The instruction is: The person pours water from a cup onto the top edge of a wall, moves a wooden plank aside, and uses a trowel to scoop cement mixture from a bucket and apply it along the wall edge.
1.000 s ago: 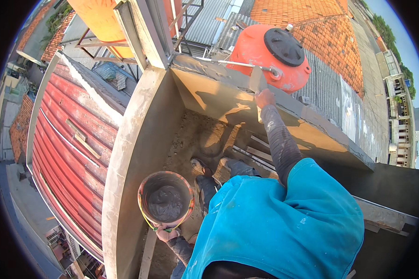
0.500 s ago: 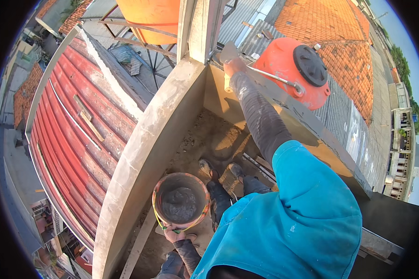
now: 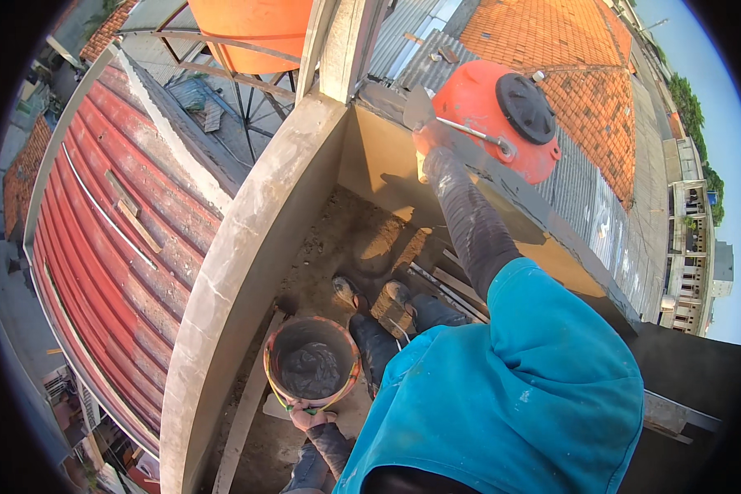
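My right hand (image 3: 433,142) is closed on a trowel, its flat grey blade (image 3: 418,108) tilted up over the top edge of the right-hand wall (image 3: 543,216). That hand is slightly blurred, and fingers partly hide the handle. Low in the view, my left hand (image 3: 306,417) grips the handle of a round bucket (image 3: 270,362) at its near rim. Wet grey mortar (image 3: 311,370) lies inside the bucket, its surface uneven. My right arm stretches forward in a dark sleeve below a teal shirt.
A curved concrete parapet (image 3: 247,222) runs along the left, with a red metal roof (image 3: 115,222) beyond. It meets the right wall near a concrete column (image 3: 342,62). Past that wall lies an orange tank (image 3: 469,95). Wooden strips (image 3: 451,288) lie near my feet.
My right hand and the trowel have moved back along the wall, away from the column. My left hand keeps its grip on the bucket handle. The whole view has shifted slightly.
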A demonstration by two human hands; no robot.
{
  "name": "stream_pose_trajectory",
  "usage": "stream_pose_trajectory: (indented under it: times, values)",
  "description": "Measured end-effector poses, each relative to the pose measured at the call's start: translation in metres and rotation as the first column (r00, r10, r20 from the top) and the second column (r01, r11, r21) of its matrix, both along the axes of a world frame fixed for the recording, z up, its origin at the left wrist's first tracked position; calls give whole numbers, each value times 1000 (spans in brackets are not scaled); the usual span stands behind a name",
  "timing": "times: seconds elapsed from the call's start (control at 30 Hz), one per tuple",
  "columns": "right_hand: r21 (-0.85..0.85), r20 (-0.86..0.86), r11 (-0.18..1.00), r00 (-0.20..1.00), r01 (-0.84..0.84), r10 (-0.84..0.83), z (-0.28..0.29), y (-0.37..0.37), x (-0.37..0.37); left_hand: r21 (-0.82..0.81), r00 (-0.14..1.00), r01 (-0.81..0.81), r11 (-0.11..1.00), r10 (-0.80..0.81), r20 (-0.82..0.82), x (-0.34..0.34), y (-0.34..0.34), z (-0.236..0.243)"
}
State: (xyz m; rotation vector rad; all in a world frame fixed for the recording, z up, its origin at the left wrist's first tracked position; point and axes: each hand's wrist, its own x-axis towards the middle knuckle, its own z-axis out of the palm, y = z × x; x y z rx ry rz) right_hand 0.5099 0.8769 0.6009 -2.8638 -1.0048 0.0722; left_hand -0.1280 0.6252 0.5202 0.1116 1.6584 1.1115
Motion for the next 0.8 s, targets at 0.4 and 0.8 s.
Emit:
stream_pose_trajectory:
  times: [0.4, 0.8]
  values:
    - [122, -119, 918, 924, 377, -364, 2, -187, 56, 110, 969, 186, 976, -200, 143, 8, 43, -14]
    - [100, -111, 826, 831, 555, -545, -11, -414, 110, 202, 779, 612, 765, -538, -323, 56, 65, 9]
